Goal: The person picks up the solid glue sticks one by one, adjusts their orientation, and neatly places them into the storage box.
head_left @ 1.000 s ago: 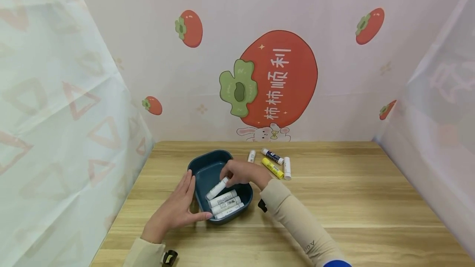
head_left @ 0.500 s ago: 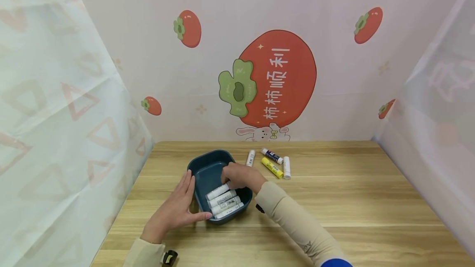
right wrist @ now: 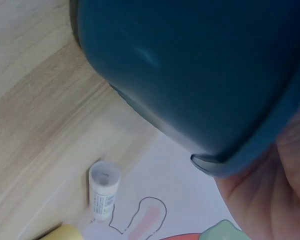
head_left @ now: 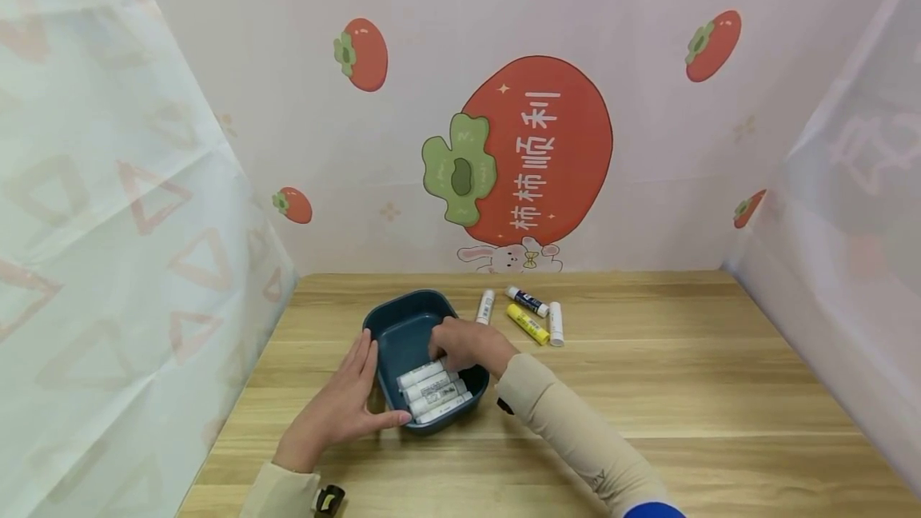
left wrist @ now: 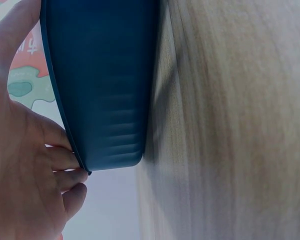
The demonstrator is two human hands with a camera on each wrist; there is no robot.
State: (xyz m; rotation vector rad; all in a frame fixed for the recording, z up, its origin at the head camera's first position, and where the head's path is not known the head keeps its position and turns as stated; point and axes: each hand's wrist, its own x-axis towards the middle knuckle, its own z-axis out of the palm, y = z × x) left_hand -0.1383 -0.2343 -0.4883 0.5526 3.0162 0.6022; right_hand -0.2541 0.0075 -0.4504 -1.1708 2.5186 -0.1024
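Observation:
In the head view a dark teal box (head_left: 404,300) stands on the table, with several white glue sticks (head_left: 436,399) lying side by side in its near part. My left hand (head_left: 338,406) spans the box's left side, fingertips at the rim and thumb along the near corner. The left wrist view shows those fingertips (left wrist: 75,176) reaching over the rim. My right hand (head_left: 468,344) dips over the right rim with fingers curled at the right end of the farthest white glue stick (head_left: 420,375). The fingertips are hidden; the right wrist view shows mostly the box's outer wall (right wrist: 190,65).
Right of the box lie a white glue stick (head_left: 485,306), a navy one (head_left: 528,301), a yellow one (head_left: 528,324) and another white one (head_left: 556,324). A printed sheet hangs behind the wooden table (head_left: 683,390), with pale sheets at both sides.
My right hand has lowered into the box, and the glue stick at its fingers has gone from tilted to lying flat beside the others. The left hand has stayed at the rim.

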